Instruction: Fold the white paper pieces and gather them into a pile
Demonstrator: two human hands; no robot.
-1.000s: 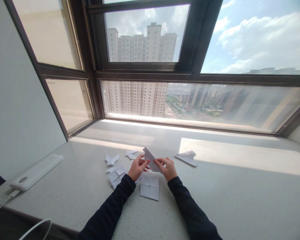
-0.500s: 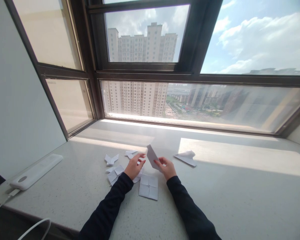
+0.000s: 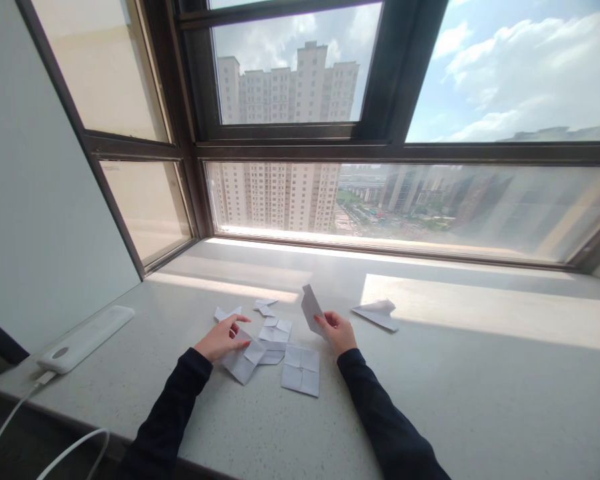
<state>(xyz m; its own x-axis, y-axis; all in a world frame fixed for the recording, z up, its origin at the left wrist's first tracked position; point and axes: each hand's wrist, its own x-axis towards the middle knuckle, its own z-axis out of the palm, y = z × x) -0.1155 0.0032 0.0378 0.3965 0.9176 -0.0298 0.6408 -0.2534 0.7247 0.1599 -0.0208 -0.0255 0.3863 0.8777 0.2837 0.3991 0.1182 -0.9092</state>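
Observation:
My right hand (image 3: 337,332) pinches a folded sheet of white paper (image 3: 311,311), which stands tilted above the sill. Lower left, my left hand (image 3: 223,339) has its thumb and fingers around the upper part of a folded paper piece (image 3: 243,365); part of that grip is hidden. Right beside it lie another folded paper piece (image 3: 276,329) and one partly covered below it. A creased paper square (image 3: 300,371) lies flat between my forearms. Two small folded papers lie farther back, a left one (image 3: 223,312) partly behind my left hand and another (image 3: 265,306) to its right.
A paper plane (image 3: 377,313) lies right of my right hand. A white power strip (image 3: 87,339) with a white cable (image 3: 17,400) stands at the left of the pale sill (image 3: 460,393). Dark-framed windows (image 3: 300,153) close off the back.
My left hand has moved left and down from beside the held sheet to the folded papers. The piece at that hand has shifted slightly right and nearer. My right hand keeps its sheet.

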